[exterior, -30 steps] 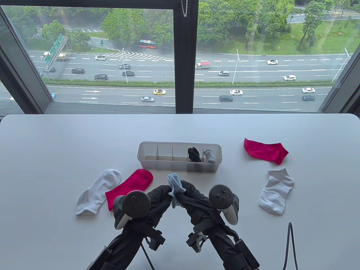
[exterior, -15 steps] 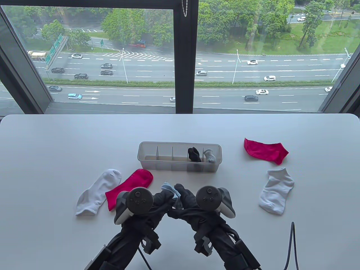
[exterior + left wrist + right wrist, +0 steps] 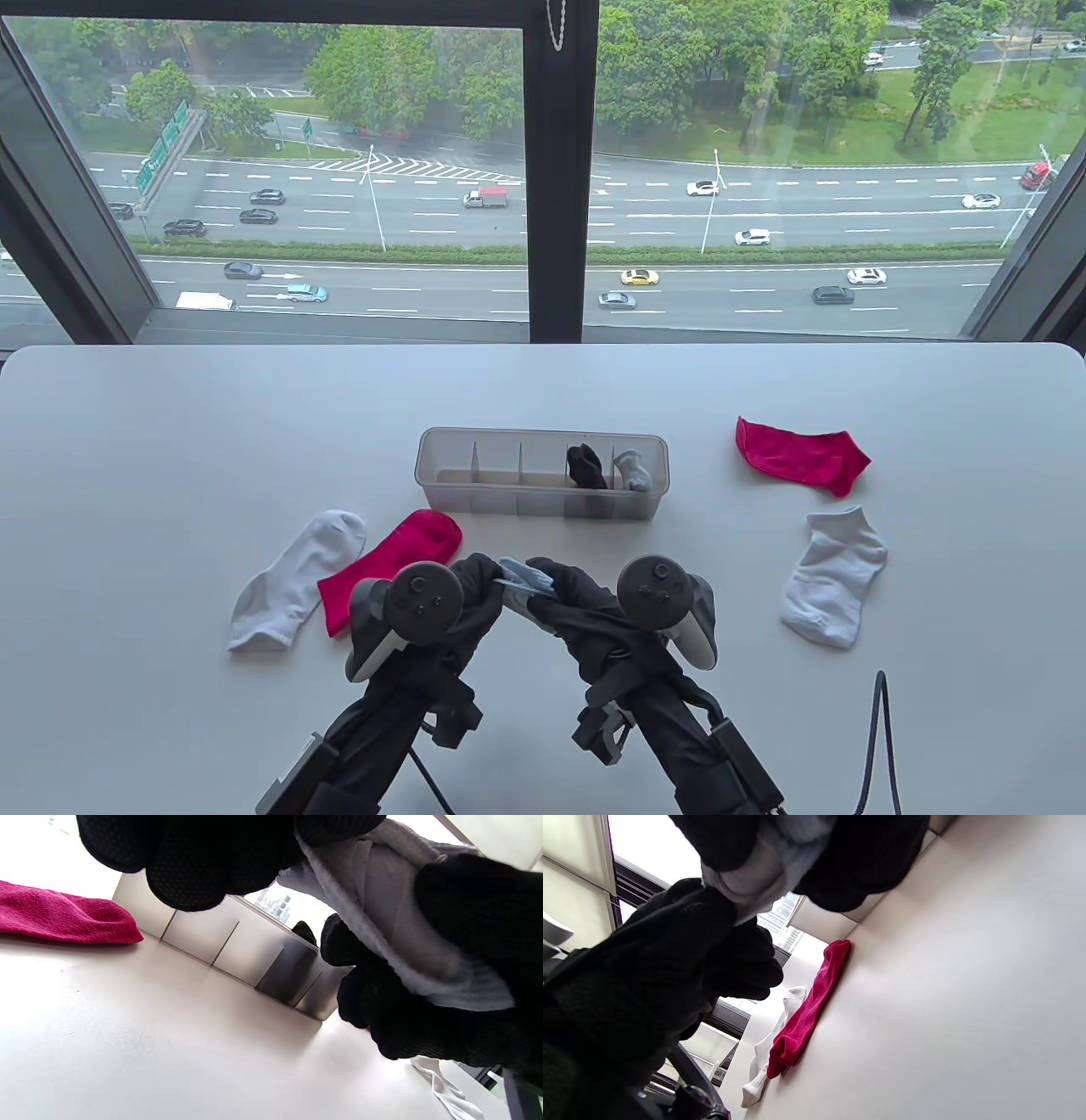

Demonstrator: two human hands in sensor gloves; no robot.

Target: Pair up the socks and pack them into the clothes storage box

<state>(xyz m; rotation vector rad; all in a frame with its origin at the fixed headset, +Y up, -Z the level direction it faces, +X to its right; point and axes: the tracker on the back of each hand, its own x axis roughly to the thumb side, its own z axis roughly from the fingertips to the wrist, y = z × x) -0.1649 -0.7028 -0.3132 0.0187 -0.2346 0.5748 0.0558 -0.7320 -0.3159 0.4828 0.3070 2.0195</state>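
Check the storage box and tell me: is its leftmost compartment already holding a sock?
No: in the table view the storage box has socks only in its two rightmost compartments, a black pair and a grey pair.

The table view looks down from above the near edge toward a window (image 3: 560, 170), taking in the whole surface (image 3: 170, 424). Both wrist views sit low and tilted, close under the gloves. All three share the box (image 3: 543, 497) and the nearer red sock (image 3: 390, 569).
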